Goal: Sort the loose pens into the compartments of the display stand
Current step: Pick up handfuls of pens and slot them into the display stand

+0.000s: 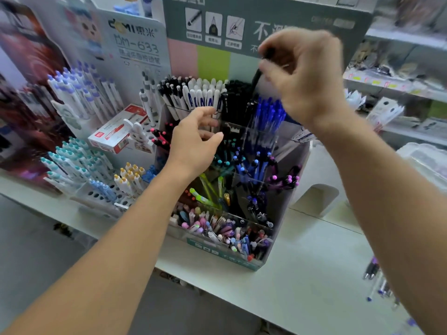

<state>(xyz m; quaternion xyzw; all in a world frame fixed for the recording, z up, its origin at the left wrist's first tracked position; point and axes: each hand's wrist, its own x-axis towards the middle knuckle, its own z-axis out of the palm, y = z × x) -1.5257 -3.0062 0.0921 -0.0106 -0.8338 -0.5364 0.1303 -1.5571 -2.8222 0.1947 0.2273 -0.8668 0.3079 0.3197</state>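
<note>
Head view. A clear tiered display stand (283, 165) sits on a white counter (302, 269), its compartments packed with pens standing upright.

Right hand (307, 76) is raised above the back row of the stand. Its grip is a pinch: thumb and fingers curl round the top of a black pen (257, 79). The pen hangs nearly upright, its lower end at the tops of the black pens (235, 97) in the back row; whether it already sits in that compartment I cannot tell, as the hand is blurred.

Left hand (196, 141) reaches in over the left middle of the stand. Its grip is spread, fingers loosely extended and holding nothing, fingertips close to the lower ends of the white pens (200, 93) in the back row.

Back row, left to right: white pens, black pens, blue pens (268, 112). Middle tiers hold teal, blue and purple-tipped pens. Lower down are green pens (205, 194), and the front compartment (217, 228) holds a mixed, untidy lot of pastel pens.

A few loose pens (377, 279) lie on the counter at the far right, well apart from the stand.

Left of the stand: a second rack with white pens topped blue and teal (72, 160), and a red-and-white box (116, 131) between the two racks.
</note>
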